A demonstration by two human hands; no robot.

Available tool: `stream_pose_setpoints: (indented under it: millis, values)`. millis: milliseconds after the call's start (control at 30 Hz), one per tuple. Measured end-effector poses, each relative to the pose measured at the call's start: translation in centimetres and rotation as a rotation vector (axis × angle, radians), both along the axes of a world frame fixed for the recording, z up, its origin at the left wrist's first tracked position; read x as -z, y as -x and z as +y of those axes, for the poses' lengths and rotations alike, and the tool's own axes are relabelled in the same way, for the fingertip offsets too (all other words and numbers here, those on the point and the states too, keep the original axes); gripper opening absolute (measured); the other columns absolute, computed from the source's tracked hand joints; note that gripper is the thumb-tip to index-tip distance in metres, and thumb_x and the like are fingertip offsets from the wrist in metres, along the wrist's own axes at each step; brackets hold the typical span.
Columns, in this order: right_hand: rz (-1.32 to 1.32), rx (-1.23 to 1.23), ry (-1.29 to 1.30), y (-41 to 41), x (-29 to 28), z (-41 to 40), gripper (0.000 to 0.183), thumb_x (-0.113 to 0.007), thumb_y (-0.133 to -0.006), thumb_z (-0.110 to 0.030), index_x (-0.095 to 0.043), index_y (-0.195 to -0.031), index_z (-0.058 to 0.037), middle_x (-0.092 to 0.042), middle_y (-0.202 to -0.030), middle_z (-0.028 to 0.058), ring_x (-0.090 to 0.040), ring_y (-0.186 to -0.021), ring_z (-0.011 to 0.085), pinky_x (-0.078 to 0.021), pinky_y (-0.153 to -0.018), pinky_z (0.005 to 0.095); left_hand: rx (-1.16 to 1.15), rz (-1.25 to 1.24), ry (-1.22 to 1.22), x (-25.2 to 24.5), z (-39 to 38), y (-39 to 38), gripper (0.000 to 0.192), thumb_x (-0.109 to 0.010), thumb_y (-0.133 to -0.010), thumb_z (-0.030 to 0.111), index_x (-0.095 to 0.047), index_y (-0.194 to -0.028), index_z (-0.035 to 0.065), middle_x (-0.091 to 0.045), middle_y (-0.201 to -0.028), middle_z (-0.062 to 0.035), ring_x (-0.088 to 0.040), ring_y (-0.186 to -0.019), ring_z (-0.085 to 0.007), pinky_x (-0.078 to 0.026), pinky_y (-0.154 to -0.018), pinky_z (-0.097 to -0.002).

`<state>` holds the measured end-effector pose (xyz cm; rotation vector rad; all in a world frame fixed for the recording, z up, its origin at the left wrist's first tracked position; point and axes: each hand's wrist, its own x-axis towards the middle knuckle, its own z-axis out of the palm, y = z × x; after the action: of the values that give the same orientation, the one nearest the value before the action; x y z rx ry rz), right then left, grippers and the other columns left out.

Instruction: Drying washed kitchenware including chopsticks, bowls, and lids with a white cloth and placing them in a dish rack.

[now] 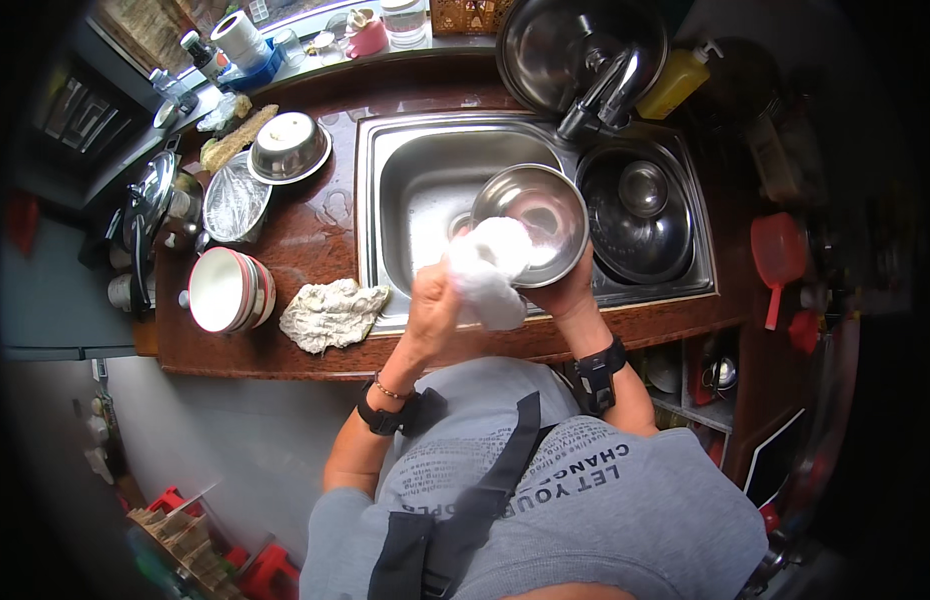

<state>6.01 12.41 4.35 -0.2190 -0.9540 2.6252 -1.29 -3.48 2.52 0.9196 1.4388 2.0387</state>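
My left hand (pixel 435 300) grips a white cloth (pixel 489 274), which is partly blurred and overexposed. The cloth overlaps the near left rim of a stainless steel bowl (pixel 558 217). My right hand (pixel 573 289) holds that bowl from its lower right side, with most of the fingers hidden behind it. The bowl is tilted so that its shiny inside faces me, above the divider of a double-basin steel sink (pixel 420 176). Whether the cloth presses on the metal I cannot tell.
Left of the sink are a crumpled cream cloth (pixel 334 315), stacked bowls (pixel 223 291), a plastic-covered dish (pixel 238 199) and an upturned steel bowl (pixel 291 146). A dark metal basin (pixel 637 244) with a small bowl (pixel 643 189) fills the right sink. Behind stand a faucet (pixel 603 97) and a yellow pump bottle (pixel 675 82).
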Motion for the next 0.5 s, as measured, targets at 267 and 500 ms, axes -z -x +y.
stream_pose_setpoints:
  millis: [267,500]
  values:
    - [0.257,-0.259,0.202,-0.1,-2.3,0.1,0.065,-0.047,-0.083,-0.054,-0.037,-0.127,-0.0070,-0.046,-0.123,0.0123,-0.044,-0.116,0.0258,-0.0372,-0.097,0.0471,0.088,-0.559,-0.359,-2.0,-3.4,2.3,0.064,-0.034,-0.090,0.051,-0.029,-0.132,0.0022,-0.043,-0.126,-0.0148,-0.045,-0.115,-0.0247,-0.035,-0.099,-0.0414]
    - [-0.076,-0.179,0.397,1.0,0.5,-1.0,0.058,-0.036,-0.089,-0.053,-0.046,-0.123,-0.0077,-0.050,-0.122,0.0085,-0.046,-0.114,0.0218,-0.0341,-0.099,0.0381,-0.167,1.200,0.655,-2.6,2.3,1.0,0.049,-0.044,-0.084,0.031,-0.044,-0.124,0.0027,-0.039,-0.133,-0.0109,-0.028,-0.128,-0.0272,-0.014,-0.105,-0.0495]
